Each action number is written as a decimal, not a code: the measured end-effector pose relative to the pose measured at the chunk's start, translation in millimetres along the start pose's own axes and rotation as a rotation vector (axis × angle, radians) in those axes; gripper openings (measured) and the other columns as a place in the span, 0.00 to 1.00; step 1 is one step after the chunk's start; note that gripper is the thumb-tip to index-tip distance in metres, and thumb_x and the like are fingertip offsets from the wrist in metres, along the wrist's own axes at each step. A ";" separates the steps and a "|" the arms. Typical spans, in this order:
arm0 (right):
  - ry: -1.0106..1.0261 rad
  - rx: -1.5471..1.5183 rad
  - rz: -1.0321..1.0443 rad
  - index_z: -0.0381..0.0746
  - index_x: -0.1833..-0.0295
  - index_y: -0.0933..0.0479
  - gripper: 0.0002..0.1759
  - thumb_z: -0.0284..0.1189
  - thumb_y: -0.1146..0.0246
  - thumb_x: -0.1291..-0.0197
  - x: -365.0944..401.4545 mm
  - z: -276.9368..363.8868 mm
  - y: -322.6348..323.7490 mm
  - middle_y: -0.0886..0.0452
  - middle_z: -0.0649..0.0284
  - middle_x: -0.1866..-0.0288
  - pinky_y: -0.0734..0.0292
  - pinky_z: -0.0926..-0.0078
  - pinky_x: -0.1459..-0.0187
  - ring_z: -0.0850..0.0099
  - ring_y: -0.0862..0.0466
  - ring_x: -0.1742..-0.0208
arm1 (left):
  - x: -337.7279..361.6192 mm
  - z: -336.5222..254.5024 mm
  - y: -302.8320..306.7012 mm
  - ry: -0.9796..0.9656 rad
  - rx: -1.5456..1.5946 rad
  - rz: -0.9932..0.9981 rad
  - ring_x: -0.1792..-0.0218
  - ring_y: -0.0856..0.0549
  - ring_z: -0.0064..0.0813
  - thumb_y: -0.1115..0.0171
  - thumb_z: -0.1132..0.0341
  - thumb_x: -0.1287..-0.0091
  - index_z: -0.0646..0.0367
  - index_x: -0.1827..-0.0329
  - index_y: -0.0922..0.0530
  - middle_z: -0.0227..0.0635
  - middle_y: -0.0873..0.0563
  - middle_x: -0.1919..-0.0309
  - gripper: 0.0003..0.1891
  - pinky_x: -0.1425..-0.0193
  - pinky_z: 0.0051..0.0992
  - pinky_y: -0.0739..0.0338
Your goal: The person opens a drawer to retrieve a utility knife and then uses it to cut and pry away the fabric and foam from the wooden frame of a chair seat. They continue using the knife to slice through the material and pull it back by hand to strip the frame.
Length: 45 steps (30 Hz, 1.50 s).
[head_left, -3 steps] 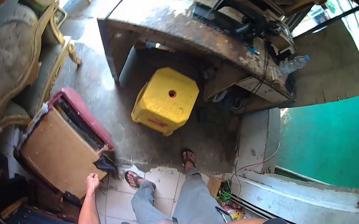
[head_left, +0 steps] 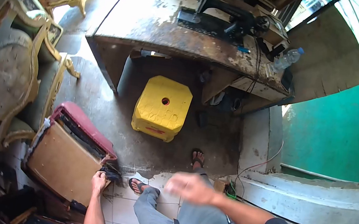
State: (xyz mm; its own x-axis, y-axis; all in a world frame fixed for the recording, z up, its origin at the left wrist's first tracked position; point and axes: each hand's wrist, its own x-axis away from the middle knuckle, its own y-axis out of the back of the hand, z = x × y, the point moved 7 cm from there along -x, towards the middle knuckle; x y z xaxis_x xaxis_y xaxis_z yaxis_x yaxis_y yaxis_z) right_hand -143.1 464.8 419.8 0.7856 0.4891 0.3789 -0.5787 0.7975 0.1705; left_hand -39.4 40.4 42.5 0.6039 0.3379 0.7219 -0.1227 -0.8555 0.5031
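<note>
My left hand is closed at the near right corner of an upholstered chair, which lies tipped with a tan board facing up and a dark red padded edge. Loose black material hangs beside my fingers at that corner. Out in front of my body, above my legs, is my right hand. Motion smears its fingers, and I make out nothing in it.
A yellow plastic stool stands ahead on the floor. Behind it, a worn table bears a black sewing machine and a plastic bottle. An ornate chair frame is at the left; a green panel is at the right.
My right hand has swung up and forward, away from my waist. My left hand stays at the chair's corner. The whole view has shifted slightly.
</note>
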 end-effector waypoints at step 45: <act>0.197 -1.863 -1.170 0.39 0.18 0.37 0.44 0.63 0.52 0.22 -43.3 -379.7 574.0 0.38 0.51 0.15 0.52 0.46 0.14 0.55 0.40 0.13 | 142.8 -746.5 -454.3 -0.746 0.042 0.260 0.24 0.25 0.46 0.37 0.56 0.24 0.65 0.18 0.36 0.53 0.25 0.24 0.36 0.19 0.35 0.38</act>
State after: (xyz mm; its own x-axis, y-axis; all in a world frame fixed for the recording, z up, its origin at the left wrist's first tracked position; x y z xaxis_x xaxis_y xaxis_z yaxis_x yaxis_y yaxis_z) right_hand -426.2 1035.5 156.0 0.5995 -0.3974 0.6947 0.7420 -0.0495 -0.6686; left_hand -485.3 770.2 271.7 0.9305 -0.2144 0.2970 -0.3113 -0.8901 0.3328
